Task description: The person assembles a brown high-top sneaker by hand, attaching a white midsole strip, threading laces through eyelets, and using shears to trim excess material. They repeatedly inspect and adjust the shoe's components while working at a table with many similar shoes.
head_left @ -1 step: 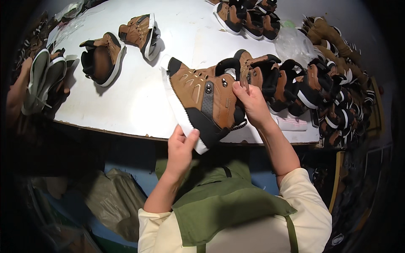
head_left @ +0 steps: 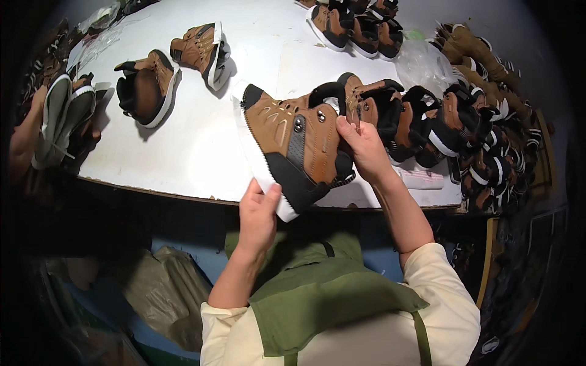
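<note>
A brown and black lace-up boot (head_left: pixel 314 143) with a white sole is held on its side above the table's front edge, its toe pointing to the far left. My left hand (head_left: pixel 259 210) is closed on the white sole near the heel, thumb on the sidewall. At the boot's ankle collar my right hand (head_left: pixel 363 146) is closed, its thumb pressed to the edge. A small brown piece shows beside that thumb; I cannot tell what it is. Metal lace hooks and a grey perforated strip show on the boot's side.
The boot is over a white table (head_left: pixel 183 146). Two brown boots stand farther left, one a high-top boot (head_left: pixel 146 91). A row of boots (head_left: pixel 412 122) lines the right, by a clear plastic bag (head_left: pixel 424 64). Another person's arm (head_left: pixel 27 131) is at far left, beside upright soles (head_left: pixel 58 116).
My left hand and the boot's heel have shifted slightly left, and the boot has turned a little. My right hand stays at the collar.
</note>
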{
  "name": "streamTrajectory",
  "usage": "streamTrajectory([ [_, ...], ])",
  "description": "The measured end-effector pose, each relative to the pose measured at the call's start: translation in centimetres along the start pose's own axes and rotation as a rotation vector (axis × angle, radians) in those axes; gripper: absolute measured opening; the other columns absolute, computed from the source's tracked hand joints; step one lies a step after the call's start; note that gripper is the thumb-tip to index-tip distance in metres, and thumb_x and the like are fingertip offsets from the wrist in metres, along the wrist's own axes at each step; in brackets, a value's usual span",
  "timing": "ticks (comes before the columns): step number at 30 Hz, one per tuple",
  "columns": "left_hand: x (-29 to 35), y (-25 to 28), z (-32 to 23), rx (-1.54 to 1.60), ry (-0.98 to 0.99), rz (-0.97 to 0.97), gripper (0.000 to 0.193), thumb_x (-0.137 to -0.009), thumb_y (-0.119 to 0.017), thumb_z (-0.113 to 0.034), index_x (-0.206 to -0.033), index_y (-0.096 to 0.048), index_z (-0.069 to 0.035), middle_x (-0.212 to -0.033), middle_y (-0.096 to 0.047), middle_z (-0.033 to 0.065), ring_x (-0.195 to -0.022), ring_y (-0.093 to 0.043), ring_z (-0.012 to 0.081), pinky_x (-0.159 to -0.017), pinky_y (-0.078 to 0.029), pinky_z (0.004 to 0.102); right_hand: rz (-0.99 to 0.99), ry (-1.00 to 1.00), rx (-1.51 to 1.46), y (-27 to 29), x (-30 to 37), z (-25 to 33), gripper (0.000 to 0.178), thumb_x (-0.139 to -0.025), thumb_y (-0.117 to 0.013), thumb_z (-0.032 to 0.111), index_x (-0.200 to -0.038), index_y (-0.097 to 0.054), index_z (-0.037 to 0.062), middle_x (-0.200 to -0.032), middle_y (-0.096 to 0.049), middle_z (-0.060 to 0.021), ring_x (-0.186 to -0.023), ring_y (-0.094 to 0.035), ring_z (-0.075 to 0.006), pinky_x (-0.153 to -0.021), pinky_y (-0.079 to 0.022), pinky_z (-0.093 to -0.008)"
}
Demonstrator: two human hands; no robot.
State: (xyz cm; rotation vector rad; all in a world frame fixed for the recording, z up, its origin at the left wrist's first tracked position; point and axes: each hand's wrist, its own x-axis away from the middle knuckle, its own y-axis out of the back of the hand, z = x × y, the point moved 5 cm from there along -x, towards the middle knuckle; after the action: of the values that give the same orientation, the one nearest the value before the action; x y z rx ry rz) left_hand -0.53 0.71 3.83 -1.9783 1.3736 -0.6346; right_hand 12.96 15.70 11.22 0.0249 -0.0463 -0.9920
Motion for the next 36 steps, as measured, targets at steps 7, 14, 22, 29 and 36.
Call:
streamTrajectory([
  [7, -2.9, -1.0, -2.5, 0.125, -0.099, 0.099, 0.030, -0.100, -0.042, -0.013, -0.123, -0.049, 0.004, -0.114, -0.061, 0.0131, -0.100, -0.061, 0.0168, -0.089, -0.048, 0.0306, 0.135, -0.033, 0.084, 1.9, 0.7, 0.4, 0.041, -0.100, -0.044, 0.036, -0.104, -0.064, 0.0000, -0.070, -0.056, 0.0078, -0.049, -0.033, 0.0023, -0.043, -0.022, -0.0148],
  [14, -4.4, -1.3, -2.0, 0.175, -0.145, -0.008, 0.027, -0.101, -0.040, -0.015, -0.119, -0.051, 0.003, -0.111, -0.063, 0.0132, -0.097, -0.064, 0.0186, -0.087, -0.052, 0.0316, 0.155, -0.048, 0.078, 1.0, 2.6, 0.9, 0.038, -0.085, -0.067, 0.016, -0.117, -0.059, -0.0022, -0.078, -0.053, 0.0063, -0.063, -0.042, -0.0002, -0.058, -0.033, -0.0165],
  [22, -4.9, -1.8, -2.7, 0.294, -0.094, 0.053, 0.032, -0.101, -0.039, -0.019, -0.124, -0.049, 0.001, -0.118, -0.061, 0.0135, -0.103, -0.062, 0.0212, -0.092, -0.050, 0.0345, 0.140, 0.166, 0.041, 0.8, 1.4, 1.1, 0.026, -0.089, -0.068, 0.018, -0.105, -0.060, -0.0004, -0.083, -0.057, 0.0046, -0.072, -0.047, -0.0016, -0.064, -0.038, -0.0178],
  [29, -2.1, -4.0, -4.8, 0.344, -0.011, 0.129, 0.058, -0.096, -0.047, -0.038, -0.137, -0.035, 0.001, -0.134, -0.048, 0.0138, -0.123, -0.049, 0.0250, -0.103, -0.040, 0.0397, 0.125, 0.323, 0.187, -0.7, 0.3, 6.8, 0.023, -0.089, -0.068, 0.020, -0.096, -0.061, -0.0007, -0.078, -0.057, 0.0050, -0.071, -0.047, -0.0016, -0.063, -0.039, -0.0177],
  [36, -1.0, -5.5, -5.3, 0.121, -0.065, 0.078, 0.051, -0.094, -0.055, -0.021, -0.134, -0.037, 0.004, -0.129, -0.053, 0.0159, -0.117, -0.054, 0.0246, -0.101, -0.043, 0.0403, 0.132, 0.257, 0.345, -2.9, -0.9, 10.5, 0.023, -0.087, -0.069, 0.019, -0.082, -0.063, -0.0018, -0.070, -0.053, 0.0046, -0.067, -0.046, -0.0021, -0.058, -0.039, -0.0195],
])
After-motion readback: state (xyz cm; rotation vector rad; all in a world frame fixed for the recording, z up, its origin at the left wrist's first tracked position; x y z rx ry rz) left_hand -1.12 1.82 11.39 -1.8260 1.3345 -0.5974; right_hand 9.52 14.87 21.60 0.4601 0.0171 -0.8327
